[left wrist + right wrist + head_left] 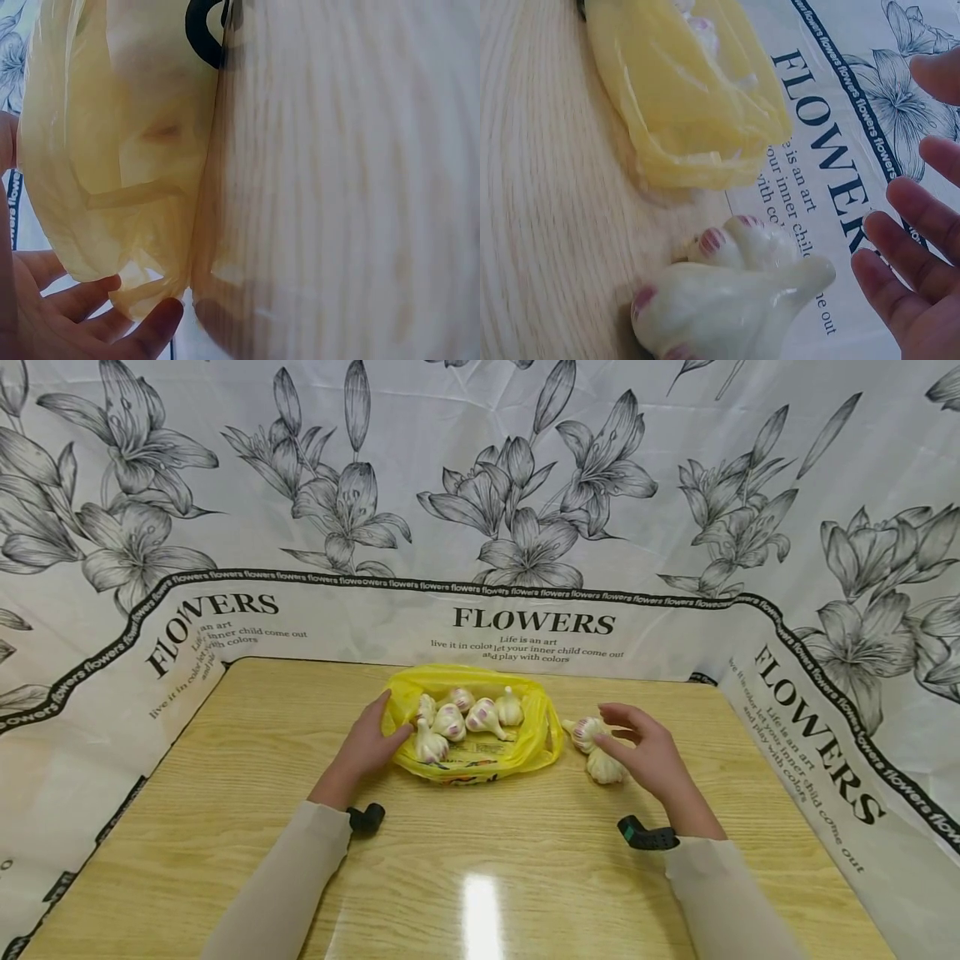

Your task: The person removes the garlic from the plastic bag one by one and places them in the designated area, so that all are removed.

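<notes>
In the head view a yellow plastic bag [536,727] lies on the table with its mouth spread and several garlic bulbs [450,723] inside. My left hand [367,739] is at its left rim, thumb over the edge. The left wrist view shows loosely extended fingers [79,300] touching the yellow film [142,165]. To the right of the bag, a garlic bulb [585,733] with purple streaks lies against another bulb [604,767]. Over these two is my right hand [641,750]; in the right wrist view its spread fingers [900,277] are apart from the glossy garlic [712,304].
The wooden table [480,835] has a glare spot near its front. A white cloth [525,647] printed with flowers and lettering rises behind and at both sides. A black wrist mount [647,835] sits by the right sleeve, another [367,818] by the left.
</notes>
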`<state>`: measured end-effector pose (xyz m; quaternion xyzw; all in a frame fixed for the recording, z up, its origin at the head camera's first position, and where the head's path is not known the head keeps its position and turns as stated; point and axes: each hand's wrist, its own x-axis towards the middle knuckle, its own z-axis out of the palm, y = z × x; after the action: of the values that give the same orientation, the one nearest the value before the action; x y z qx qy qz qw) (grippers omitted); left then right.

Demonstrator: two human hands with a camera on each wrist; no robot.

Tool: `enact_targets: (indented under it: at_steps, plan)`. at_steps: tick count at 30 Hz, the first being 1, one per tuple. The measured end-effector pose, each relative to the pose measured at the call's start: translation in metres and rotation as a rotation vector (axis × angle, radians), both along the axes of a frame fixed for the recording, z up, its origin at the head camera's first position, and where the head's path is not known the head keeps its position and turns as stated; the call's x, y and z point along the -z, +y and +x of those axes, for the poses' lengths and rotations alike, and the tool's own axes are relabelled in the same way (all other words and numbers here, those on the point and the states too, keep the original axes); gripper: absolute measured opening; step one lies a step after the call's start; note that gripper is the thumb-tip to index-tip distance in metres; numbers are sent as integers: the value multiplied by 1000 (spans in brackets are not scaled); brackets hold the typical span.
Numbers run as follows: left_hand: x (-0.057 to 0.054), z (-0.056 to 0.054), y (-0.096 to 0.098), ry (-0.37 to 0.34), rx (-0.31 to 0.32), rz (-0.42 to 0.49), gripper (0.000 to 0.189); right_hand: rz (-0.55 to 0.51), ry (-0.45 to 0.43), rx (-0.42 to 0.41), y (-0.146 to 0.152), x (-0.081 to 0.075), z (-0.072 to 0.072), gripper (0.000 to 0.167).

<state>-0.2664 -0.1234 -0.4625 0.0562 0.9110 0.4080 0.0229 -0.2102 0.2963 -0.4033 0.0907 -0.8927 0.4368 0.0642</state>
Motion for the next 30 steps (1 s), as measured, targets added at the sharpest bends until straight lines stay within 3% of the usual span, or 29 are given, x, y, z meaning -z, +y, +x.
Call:
enact_targets:
  at_steps: [19, 30]
  plan:
    - [0, 1, 2, -18, -9, 8, 83, -96, -61, -61, -36, 3, -14, 55]
    - [1, 2, 1, 4, -1, 14, 82, -168, -69, -142, -66, 10, -22, 55]
